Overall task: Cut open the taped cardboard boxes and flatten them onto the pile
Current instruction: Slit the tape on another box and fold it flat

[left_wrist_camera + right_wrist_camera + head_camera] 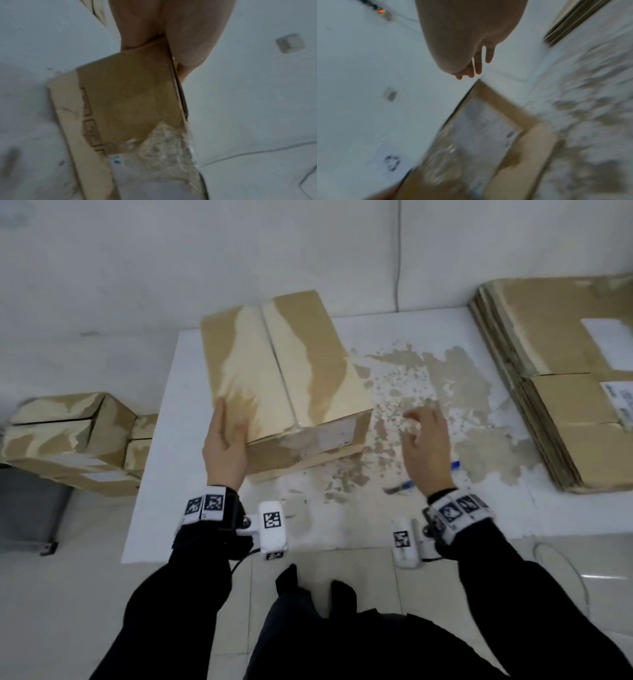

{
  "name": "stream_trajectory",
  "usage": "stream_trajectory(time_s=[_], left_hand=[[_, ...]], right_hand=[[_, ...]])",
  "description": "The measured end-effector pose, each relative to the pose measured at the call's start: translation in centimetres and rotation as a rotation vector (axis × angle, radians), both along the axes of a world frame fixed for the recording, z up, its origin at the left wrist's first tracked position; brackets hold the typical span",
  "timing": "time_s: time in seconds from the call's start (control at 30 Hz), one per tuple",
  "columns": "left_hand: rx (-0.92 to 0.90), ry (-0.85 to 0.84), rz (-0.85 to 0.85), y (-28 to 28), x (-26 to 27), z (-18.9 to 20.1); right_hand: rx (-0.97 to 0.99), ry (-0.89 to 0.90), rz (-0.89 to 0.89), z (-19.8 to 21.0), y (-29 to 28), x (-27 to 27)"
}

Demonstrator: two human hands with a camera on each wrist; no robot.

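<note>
White table [212,508], paint scraped patchy, bears box [281,364] against white wall [171,251].

A large brown cardboard box [281,371] with pale, shiny tape across its top seam stands closed on the white table's far left part, a white label on its near side. At the table's right end lies a stack of flattened brown cardboard sheets [561,392]. A blue-handled cutter [404,486] lies flat near the front edge.
</note>
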State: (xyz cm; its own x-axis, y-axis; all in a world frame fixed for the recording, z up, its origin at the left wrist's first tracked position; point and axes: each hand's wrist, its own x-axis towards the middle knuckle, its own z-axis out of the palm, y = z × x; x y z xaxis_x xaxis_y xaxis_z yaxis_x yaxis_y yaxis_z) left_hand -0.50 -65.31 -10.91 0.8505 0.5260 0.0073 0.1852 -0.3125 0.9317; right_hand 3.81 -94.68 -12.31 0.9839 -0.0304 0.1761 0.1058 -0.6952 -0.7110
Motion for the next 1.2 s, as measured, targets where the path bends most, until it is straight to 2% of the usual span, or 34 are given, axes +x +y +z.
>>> stream_trajectory(time_s=[0.03,0.1,0.13,0.2,0.3,0.4,0.47,0.53,0.63,0.73,0.83,0.93,1.03,1.2], left_hand=[[0.026,-0.004,-0.002,0.0,-0.2,-0.4],[0.090,-0.017,-0.012,-0.1,-0.2,-0.6],[0.123,-0.017,-0.019,-0.1,-0.1,-0.5],[0.198,0.010,-0.043,0.1,0.0,-0.3],[0.340,0.081,-0.100,0.7,0.1,0.0],[0.478,0.184,-0.163,2.0,0.7,1.2],[0.608,0.202,-0.210,2.9,1.6,2.5],[0.677,0.178,-0.263,4.0,2.8,4.0],[0.737,0.191,-0.403,5.9,5.2,5.9],[0.895,0.212,-0.575,7.6,7.9,6.2],[0.971,0.218,-0.706,8.2,9.6,4.8],[0.971,0.201,-0.714,8.0,9.9,3.1],[0.941,0.150,-0.703,8.0,9.9,2.2],[0.915,0.128,-0.704,8.3,10.2,1.8]], right_hand=[[-0.172,0.157,-0.009,-1.4,-2.5,-0.2],[-0.482,0.459,0.124,-4.0,-5.9,-0.9],[-0.551,0.520,0.190,-5.1,-6.9,-1.3],[-0.548,0.451,0.209,-6.6,-7.7,-2.2],[-0.618,0.298,0.132,-6.6,-7.4,-2.3],[-0.589,0.294,0.084,-5.0,-6.9,-1.9],[-0.447,0.340,0.009,-2.8,-6.0,-1.2],[-0.321,0.308,-0.010,0.3,-3.9,0.0],[-0.163,0.234,0.098,5.8,1.4,2.6],[-0.093,0.234,0.229,10.1,8.0,6.0],[-0.149,0.290,0.287,11.4,14.3,10.2],[-0.242,0.346,0.272,10.8,19.1,13.5],[-0.343,0.370,0.250,10.2,21.8,14.9],[-0.418,0.299,0.201,9.6,24.1,15.6]])
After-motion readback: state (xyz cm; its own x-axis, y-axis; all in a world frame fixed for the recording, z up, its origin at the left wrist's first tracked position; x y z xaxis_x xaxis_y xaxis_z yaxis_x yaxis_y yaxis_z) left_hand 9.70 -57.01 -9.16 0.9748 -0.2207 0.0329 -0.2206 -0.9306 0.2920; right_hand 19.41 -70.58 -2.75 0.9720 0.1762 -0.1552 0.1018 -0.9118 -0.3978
